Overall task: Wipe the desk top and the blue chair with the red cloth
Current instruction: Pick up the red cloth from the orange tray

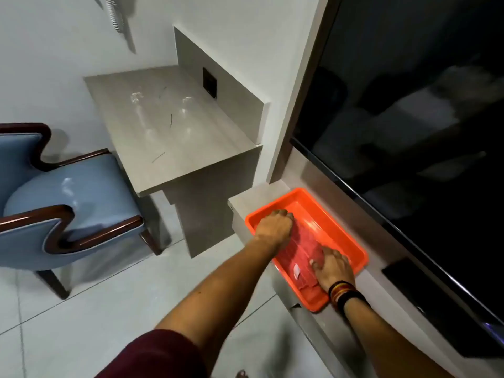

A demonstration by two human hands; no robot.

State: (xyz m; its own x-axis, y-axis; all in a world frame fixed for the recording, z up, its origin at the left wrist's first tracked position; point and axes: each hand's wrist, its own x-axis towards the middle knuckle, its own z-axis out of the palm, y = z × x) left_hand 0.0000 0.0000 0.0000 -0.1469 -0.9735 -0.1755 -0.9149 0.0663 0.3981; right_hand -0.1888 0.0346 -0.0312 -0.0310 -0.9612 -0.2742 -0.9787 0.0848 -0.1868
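A folded red cloth (302,253) lies in an orange tray (338,227) on a low ledge at the right. My left hand (274,225) rests on the cloth's far end, fingers curled down over it. My right hand (332,268) presses on its near end, fingers spread, with bands on the wrist. The grey desk top (169,126) stands at centre left and has a few thin dark strands on it. The blue chair (71,192) with a dark wood frame stands left of the desk.
A large dark screen (409,105) fills the wall at the right, above the ledge (245,199). A black socket plate (209,82) sits in the desk's back panel. A small dark flat device (401,271) lies on the ledge. The floor (109,296) has pale tiles.
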